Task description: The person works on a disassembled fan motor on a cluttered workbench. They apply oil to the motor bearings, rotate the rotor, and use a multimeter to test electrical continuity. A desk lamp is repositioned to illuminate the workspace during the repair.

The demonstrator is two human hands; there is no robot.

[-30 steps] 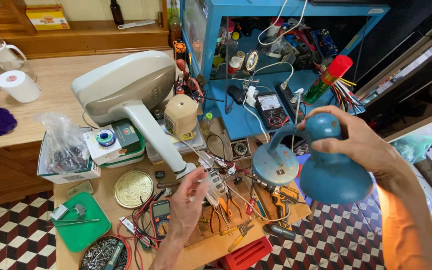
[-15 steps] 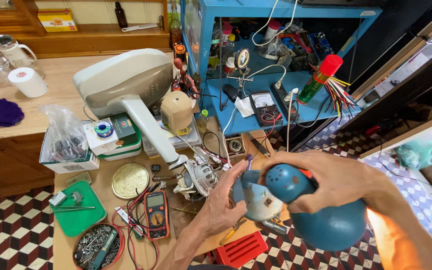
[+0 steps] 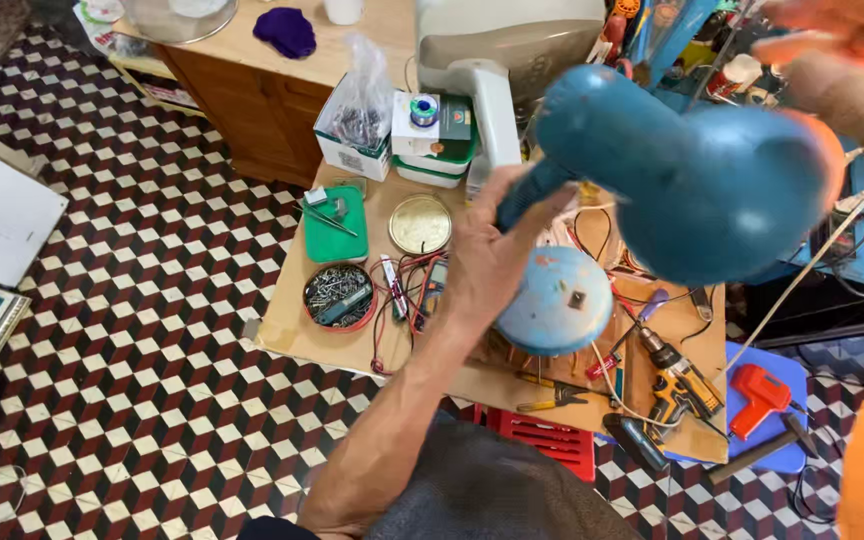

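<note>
In both hands, lamp [image 3: 672,180] base-down.

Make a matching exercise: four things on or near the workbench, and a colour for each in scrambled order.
Things:
1. desk lamp
2. cloth on the counter
3. flat tray
4. crate under the bench

Colours:
a. red
b. blue
c. green
d. purple

Pairs: 1-b, 2-d, 3-c, 4-a
</note>
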